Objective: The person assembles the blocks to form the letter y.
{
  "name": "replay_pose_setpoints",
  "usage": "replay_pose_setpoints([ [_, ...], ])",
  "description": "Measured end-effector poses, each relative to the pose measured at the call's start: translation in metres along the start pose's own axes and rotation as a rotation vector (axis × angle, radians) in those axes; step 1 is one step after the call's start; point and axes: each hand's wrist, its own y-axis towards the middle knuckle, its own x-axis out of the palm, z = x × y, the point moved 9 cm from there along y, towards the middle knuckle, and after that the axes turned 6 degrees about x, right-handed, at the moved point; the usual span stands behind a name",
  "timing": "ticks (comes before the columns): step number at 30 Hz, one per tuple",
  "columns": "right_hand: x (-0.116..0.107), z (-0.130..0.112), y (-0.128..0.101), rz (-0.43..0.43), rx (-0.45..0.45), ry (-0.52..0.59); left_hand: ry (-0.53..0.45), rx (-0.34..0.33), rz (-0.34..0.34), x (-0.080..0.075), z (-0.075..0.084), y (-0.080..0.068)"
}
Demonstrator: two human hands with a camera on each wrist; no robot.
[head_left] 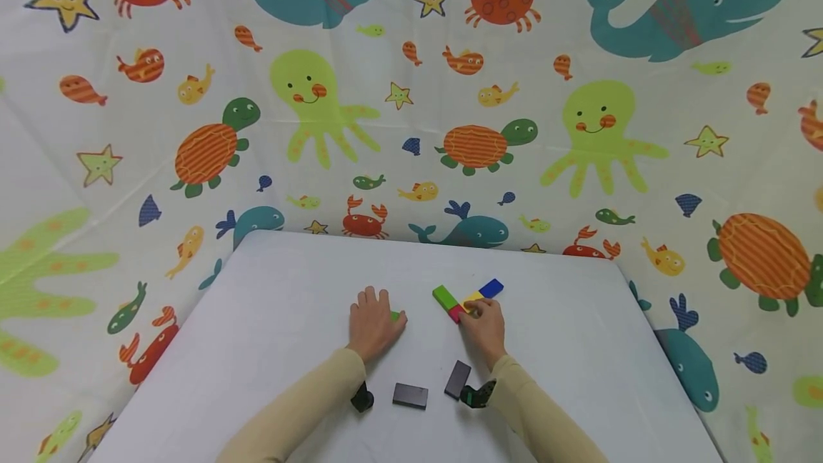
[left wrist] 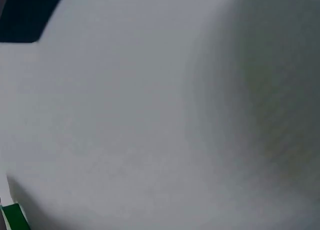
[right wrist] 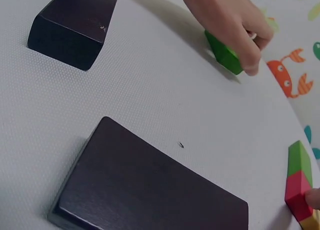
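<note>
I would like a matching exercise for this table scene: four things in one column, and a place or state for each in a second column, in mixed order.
1. left hand
2. right hand
3. blue block
4. two dark blocks

a. far end of the coloured row
b. covers a green block
c. lie nearest the person, untouched
d. touches the red and yellow blocks

Pairs: 1-b, 2-d, 3-a, 4-c

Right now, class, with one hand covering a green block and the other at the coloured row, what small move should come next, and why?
Probably the left hand should slide its green block toward the coloured row. That block lies apart from the row, under the left fingers, while the right hand rests at the row's near end, seemingly steadying it. The two dark blocks lie untouched nearer the person.
</note>
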Motion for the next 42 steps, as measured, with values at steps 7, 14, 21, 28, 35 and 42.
replay_pose_setpoints([
  [7, -0.001, -0.002, -0.002, 0.003, -0.002, 0.000, -0.065, 0.054, 0.045, 0.003, 0.007, 0.000],
  [14, -0.002, -0.001, -0.003, 0.010, -0.006, -0.002, -0.100, 0.092, 0.123, 0.000, 0.013, 0.003],
  [21, -0.002, -0.002, -0.004, 0.008, -0.008, 0.003, -0.332, 0.066, 0.161, 0.001, 0.008, 0.003],
  [28, -0.002, -0.002, -0.003, 0.005, -0.005, 0.012, -0.539, 0.125, 0.074, 0.010, 0.008, 0.008],
  [35, -0.002, -0.003, -0.003, 0.006, 0.000, 0.011, -0.588, 0.137, -0.055, 0.016, 0.009, 0.016],
  [42, -0.001, -0.003, 0.000, 0.004, -0.003, -0.004, -0.605, 0.093, -0.108, 0.018, 0.008, 0.027],
])
